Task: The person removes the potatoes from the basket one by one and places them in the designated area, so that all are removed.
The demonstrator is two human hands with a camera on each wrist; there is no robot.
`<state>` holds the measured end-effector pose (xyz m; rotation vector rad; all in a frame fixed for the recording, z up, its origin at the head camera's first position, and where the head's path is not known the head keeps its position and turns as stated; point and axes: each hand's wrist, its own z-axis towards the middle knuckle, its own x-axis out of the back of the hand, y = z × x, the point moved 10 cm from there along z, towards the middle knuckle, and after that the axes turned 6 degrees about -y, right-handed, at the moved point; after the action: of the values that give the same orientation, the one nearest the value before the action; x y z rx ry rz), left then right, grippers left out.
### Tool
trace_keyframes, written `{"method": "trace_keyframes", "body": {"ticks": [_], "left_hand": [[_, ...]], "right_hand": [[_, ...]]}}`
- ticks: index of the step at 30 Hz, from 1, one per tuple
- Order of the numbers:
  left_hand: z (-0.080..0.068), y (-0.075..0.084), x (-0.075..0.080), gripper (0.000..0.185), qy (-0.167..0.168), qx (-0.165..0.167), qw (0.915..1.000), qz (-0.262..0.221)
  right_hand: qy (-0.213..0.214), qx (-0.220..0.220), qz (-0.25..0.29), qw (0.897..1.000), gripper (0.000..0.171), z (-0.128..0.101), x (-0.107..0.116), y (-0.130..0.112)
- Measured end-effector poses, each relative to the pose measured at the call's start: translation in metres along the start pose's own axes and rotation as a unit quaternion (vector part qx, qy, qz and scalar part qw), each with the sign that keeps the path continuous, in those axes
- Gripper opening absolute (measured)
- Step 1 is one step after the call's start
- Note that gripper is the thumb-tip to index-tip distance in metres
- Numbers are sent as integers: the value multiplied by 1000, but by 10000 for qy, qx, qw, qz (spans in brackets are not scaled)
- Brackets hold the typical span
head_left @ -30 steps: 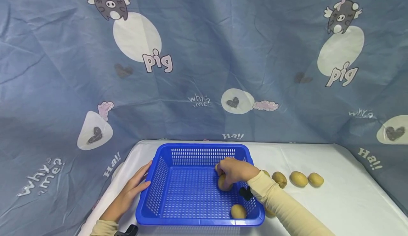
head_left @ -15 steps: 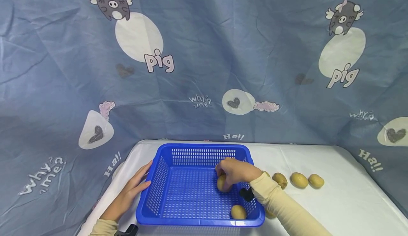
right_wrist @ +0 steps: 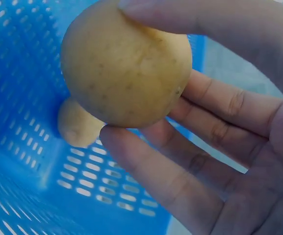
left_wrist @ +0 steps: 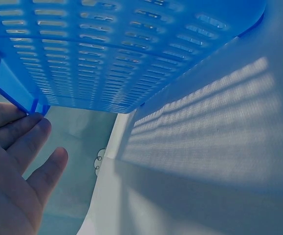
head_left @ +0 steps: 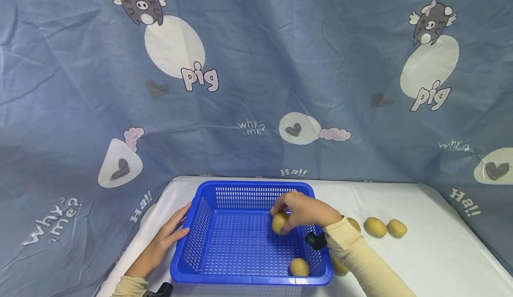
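Raised slightly: right hand [head_left: 301, 208], pinching potato [head_left: 279, 224] | left hand [head_left: 161, 238], fingers extended, touches basket [head_left: 248, 279] | risk: fingertip hold may slip

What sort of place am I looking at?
Probably a makeshift, curtained-off workspace: pig-print fabric hangs behind a white-covered table bearing a blue basket and loose potatoes.

Left fingers [left_wrist: 32, 141] touch the slotted blue basket [left_wrist: 107, 58]
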<state>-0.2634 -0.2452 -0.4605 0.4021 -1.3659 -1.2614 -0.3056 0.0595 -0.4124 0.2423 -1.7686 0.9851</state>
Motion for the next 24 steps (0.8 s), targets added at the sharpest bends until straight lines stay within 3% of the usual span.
{"method": "trace_keyframes", "body": {"ticks": [6, 12, 19, 24], "left_hand": [[1, 2, 1, 63, 12, -103, 9999, 27], [1, -2, 0, 64, -20, -18, 10000, -48], [0, -3, 1, 63, 8, -81, 10000, 57], [1, -3, 1, 63, -7, -38, 10000, 32]], "right_hand": [[250, -22, 133, 9996, 40, -12, 14, 2], [598, 304, 167, 9976, 38, -24, 29, -3], [832, 268, 713, 9936, 38, -42, 38, 3], [1246, 265, 1100, 9857, 39, -58, 44, 13]]}}
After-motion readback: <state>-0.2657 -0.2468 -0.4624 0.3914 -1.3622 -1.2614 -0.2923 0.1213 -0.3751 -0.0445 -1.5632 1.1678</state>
